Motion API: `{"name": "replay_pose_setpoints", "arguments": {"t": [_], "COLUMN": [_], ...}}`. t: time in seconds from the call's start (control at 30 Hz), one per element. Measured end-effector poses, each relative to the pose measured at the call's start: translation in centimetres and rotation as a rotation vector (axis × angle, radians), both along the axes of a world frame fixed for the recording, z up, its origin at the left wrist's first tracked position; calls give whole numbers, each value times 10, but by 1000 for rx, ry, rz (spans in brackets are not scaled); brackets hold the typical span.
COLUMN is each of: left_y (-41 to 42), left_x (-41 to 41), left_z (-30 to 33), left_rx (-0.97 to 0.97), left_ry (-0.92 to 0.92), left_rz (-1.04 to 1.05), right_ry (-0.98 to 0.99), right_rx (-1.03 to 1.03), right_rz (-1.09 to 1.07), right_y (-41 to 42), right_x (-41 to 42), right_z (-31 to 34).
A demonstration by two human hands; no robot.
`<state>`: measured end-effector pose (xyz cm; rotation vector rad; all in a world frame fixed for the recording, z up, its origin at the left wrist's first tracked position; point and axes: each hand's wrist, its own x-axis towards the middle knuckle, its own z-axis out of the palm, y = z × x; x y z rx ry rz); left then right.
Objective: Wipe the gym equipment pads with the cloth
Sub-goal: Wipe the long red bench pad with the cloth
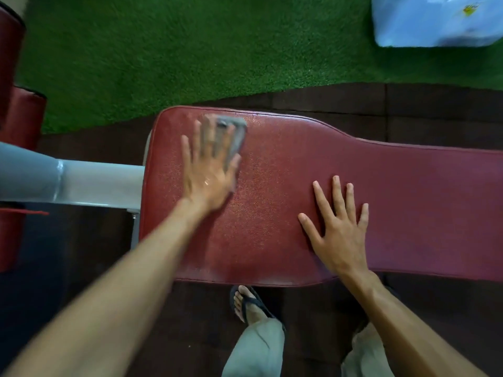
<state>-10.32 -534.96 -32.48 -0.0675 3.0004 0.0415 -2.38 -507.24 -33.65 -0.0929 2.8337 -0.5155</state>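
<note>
While one left hand point(208, 172) presses one grey cloth point(231, 137) flat on one red pad point(272, 213), right hand point(339, 227) splayed empty

The red padded worktop point(299, 164) lies open across most of its surface: the long narrow stretch to the right is bare, and so is the near-left corner. Two hands take up room on it. The left hand point(209, 170) is flat on a grey cloth point(234, 137) near the far-left edge, and the right hand point(340, 229) is spread flat near the front edge, with a clear strip of pad between them. Off the left end, a grey metal frame bar point(81, 180) butts against the pad and blocks that side. Further left stand more red pads point(24, 115). Beyond the far edge, green turf point(190, 50) is open, save a pale blue bag point(435, 20) at far right.
</note>
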Motion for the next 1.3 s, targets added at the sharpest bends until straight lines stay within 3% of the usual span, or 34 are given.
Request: {"name": "replay_pose_setpoints", "arguments": {"t": [0.13, 0.27, 0.4, 0.53, 0.67, 0.8, 0.9, 1.0, 1.13, 1.23, 1.3], "left_y": [-67, -46, 30, 36, -47, -84, -38, 54, 128, 101, 80], "left_x": [25, 118, 166, 86, -3, 34, 112, 159, 84, 7, 7], "left_z": [3, 7, 3, -6, 2, 11, 11, 0, -15, -17, -17], "left_rx": [-25, 15, 30, 6, -102, -39, 7, 91, 171, 57, 14], "left_ry": [69, 47, -39, 15, 67, 63, 21, -20, 60, 89, 88], "left_rz": [49, 199, -51, -185, 42, 18, 41, -102, -161, 5, 124], "right_ry": [8, 18, 17, 7, 8, -8, -5, 8, -2, -31, -55], "right_rx": [-68, -78, -61, -59, -52, -66, -69, -75, -48, -9, 2], "right_rz": [-20, -32, -32, -21, -19, -35, -34, -3, -143, -165, -159], "right_y": [0, -1, -2, -1, -1, -3, 0, 8, 46, 88, 114], "right_x": [3, 2, 2, 2, 2, 3, 2, 4, 6, 2, 0], "right_z": [-4, -3, -2, -3, -3, 0, -1, -3, -11, -16, -15]}}
